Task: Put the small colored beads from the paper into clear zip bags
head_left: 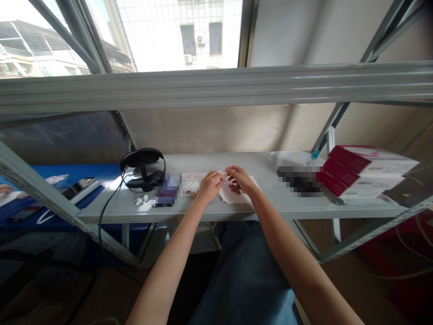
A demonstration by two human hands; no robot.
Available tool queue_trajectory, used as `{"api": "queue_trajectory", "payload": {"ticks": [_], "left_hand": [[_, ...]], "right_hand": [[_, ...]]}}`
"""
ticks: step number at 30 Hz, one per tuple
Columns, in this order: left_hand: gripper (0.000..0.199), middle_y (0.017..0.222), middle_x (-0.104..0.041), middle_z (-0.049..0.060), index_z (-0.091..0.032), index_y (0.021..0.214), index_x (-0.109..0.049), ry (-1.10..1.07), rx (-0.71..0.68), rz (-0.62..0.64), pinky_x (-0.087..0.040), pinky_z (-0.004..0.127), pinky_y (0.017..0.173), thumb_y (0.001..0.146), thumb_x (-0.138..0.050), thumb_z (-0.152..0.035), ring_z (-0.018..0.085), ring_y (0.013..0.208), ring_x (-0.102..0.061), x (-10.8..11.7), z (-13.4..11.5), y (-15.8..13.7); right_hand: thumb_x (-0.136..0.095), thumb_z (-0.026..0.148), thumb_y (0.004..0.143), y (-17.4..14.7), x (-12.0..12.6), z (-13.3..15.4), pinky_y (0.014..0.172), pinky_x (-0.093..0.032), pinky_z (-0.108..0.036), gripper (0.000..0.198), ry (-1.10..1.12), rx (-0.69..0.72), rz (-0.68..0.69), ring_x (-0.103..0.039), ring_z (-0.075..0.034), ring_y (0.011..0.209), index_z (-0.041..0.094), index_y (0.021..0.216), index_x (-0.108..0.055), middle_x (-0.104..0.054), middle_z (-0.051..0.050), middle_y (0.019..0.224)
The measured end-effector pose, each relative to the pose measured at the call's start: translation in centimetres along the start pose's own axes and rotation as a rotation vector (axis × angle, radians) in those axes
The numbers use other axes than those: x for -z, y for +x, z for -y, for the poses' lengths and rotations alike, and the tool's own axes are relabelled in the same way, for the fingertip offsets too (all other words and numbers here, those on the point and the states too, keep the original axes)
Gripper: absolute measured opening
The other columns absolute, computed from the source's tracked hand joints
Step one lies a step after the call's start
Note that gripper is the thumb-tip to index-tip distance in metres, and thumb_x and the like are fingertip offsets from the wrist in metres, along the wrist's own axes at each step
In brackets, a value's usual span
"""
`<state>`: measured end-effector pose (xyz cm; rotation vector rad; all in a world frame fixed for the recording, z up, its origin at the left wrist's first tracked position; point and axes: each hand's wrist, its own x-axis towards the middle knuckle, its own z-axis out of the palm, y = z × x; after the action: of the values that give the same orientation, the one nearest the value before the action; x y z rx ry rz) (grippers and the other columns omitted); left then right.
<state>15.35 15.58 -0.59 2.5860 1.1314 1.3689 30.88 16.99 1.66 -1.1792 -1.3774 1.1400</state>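
My left hand (pixel 210 185) is closed in a pinch over the left edge of a white paper sheet (pixel 248 197). Its fingers grip a small clear piece that looks like a plastic bag (pixel 222 172). My right hand (pixel 239 177) comes in from the other side with fingertips bent toward the same bag; its thumb and fingers appear pinched at the bag's edge, though the contact is too small to make out. Beneath the right hand, a heap of small red and brown beads (pixel 236 188) lies on the paper. Left of my hands rests a larger clear plastic bag (pixel 191 185) with small coloured pieces in it.
A black headset (pixel 144 169) with a cable stands on the shelf table (pixel 264 210) at left, beside white earbuds (pixel 141 200). Magenta and white boxes (pixel 365 174) are stacked at right. A metal beam (pixel 216 88) crosses in front. Another person's hand (pixel 5 189) shows at far left.
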Motion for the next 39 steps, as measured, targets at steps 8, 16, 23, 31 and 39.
{"api": "queue_trajectory", "payload": {"ticks": [8,16,23,31,39], "left_hand": [[0.003,0.082,-0.058,0.001,-0.02,0.076,-0.054,0.027,0.01,-0.004,-0.042,0.029,0.079,0.075,-0.057,-0.019,0.016,0.085,-0.052,0.3,-0.5,0.0],[0.048,0.106,-0.057,0.004,-0.022,0.106,-0.049,0.047,0.144,-0.029,-0.037,0.036,0.09,0.067,-0.066,-0.044,0.021,0.101,-0.05,0.5,-0.6,0.2],[0.053,0.106,-0.059,0.004,-0.023,0.108,-0.05,0.069,0.134,0.013,-0.038,0.035,0.088,0.065,-0.068,-0.047,0.022,0.102,-0.048,0.3,-0.5,0.2],[0.051,0.105,-0.061,0.004,-0.025,0.108,-0.052,0.118,0.14,-0.022,-0.035,0.039,0.09,0.065,-0.069,-0.046,0.023,0.105,-0.046,0.5,-0.7,0.0],[0.049,0.103,-0.06,0.002,-0.024,0.107,-0.052,0.014,0.124,-0.009,-0.043,0.033,0.085,0.066,-0.069,-0.043,0.02,0.1,-0.046,0.4,-0.4,0.0]], "right_hand": [[-0.057,0.019,0.061,0.4,0.4,-0.5,0.052,-0.039,-0.021,0.02,-0.058,0.054,0.019,-0.053,-0.01,0.057,0.019,0.08,-0.052,-0.059,0.002,0.062],[-0.062,0.021,0.06,-0.2,0.9,-0.1,0.053,-0.038,-0.021,0.024,0.032,0.073,0.3,-0.054,-0.01,0.06,0.015,0.083,-0.059,-0.062,-0.001,0.069],[-0.066,0.026,0.061,0.4,1.1,-1.1,0.053,-0.039,-0.021,0.025,-0.035,0.116,0.287,-0.051,-0.009,0.057,0.015,0.083,-0.062,-0.059,0.0,0.066],[-0.067,0.041,0.064,0.1,1.2,-0.8,0.054,-0.041,-0.022,0.031,-0.185,0.156,0.252,-0.052,-0.01,0.058,0.013,0.079,-0.064,-0.062,-0.003,0.07],[-0.061,0.053,0.068,-0.3,1.5,-0.6,0.042,-0.036,-0.02,0.041,-0.264,0.086,0.277,-0.048,-0.009,0.044,0.013,0.078,-0.064,-0.057,-0.001,0.055]]}}
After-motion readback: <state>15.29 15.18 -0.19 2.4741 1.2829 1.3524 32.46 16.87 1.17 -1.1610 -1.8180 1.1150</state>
